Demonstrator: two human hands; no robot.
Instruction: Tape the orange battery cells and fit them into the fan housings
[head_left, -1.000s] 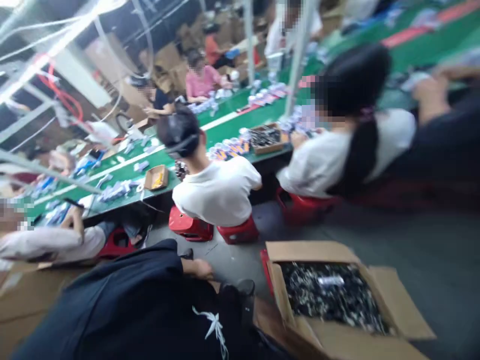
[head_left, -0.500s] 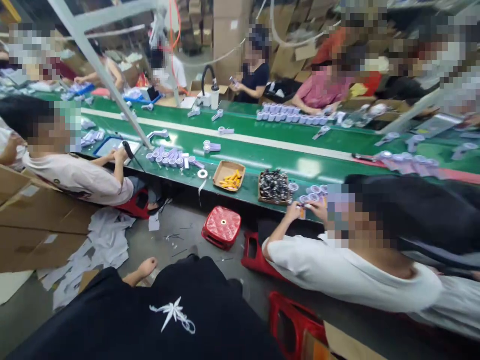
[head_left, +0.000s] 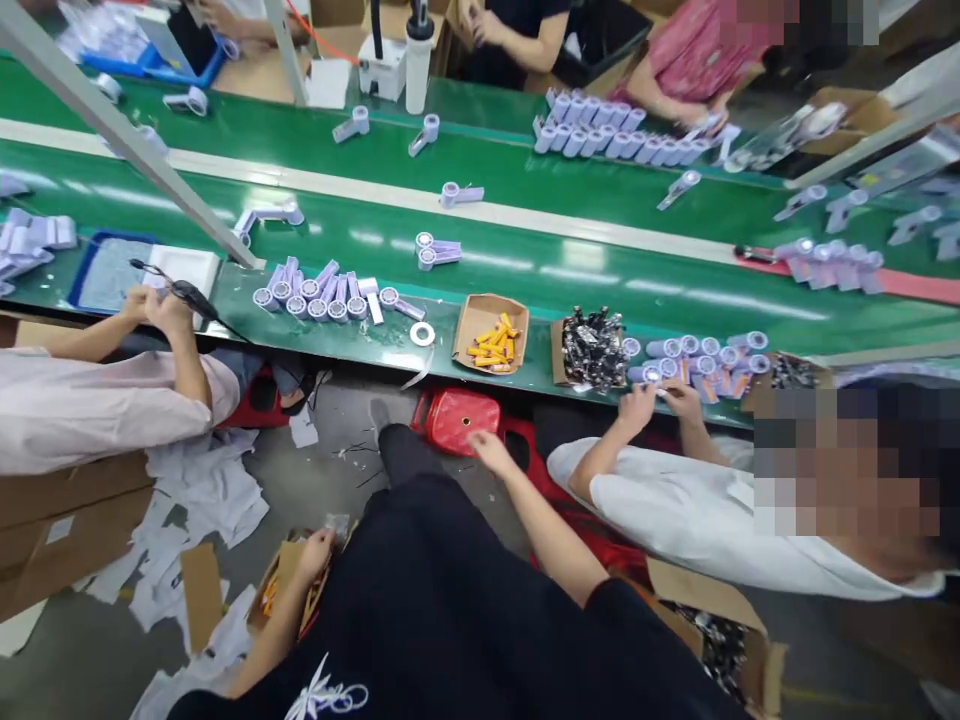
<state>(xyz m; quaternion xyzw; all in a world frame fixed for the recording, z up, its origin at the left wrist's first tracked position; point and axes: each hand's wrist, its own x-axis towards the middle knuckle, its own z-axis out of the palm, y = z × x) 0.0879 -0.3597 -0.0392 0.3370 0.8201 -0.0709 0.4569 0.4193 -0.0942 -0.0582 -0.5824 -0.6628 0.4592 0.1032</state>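
Observation:
My left hand (head_left: pixel 319 552) hangs low at the left of my body, its fingers curled closed. A small pale, clear-looking piece (head_left: pixel 337 523) shows beside its fingertips; whether the hand grips it I cannot make out. Just under that arm is an open cardboard box (head_left: pixel 283 563) with orange cylinders in it. My right hand (head_left: pixel 491 452) is stretched forward over the near edge of a red plastic stool (head_left: pixel 456 420), fingers loosely apart with nothing seen in them. Whether they touch the stool is unclear.
A green conveyor bench (head_left: pixel 337 235) carries purple handheld-fan bodies (head_left: pixel 322 300), a tray of orange cylinders (head_left: pixel 491 350), a box of dark small parts (head_left: pixel 592 350) and a tape roll (head_left: pixel 422 334). Co-workers sit left and right (head_left: pixel 675 500). White scraps (head_left: pixel 202 480) litter the floor.
My view has moved closer to the bench and tilted down. My right hand has come into view, reaching toward the stool. The cardboard box of orange cylinders now shows beside my left hand.

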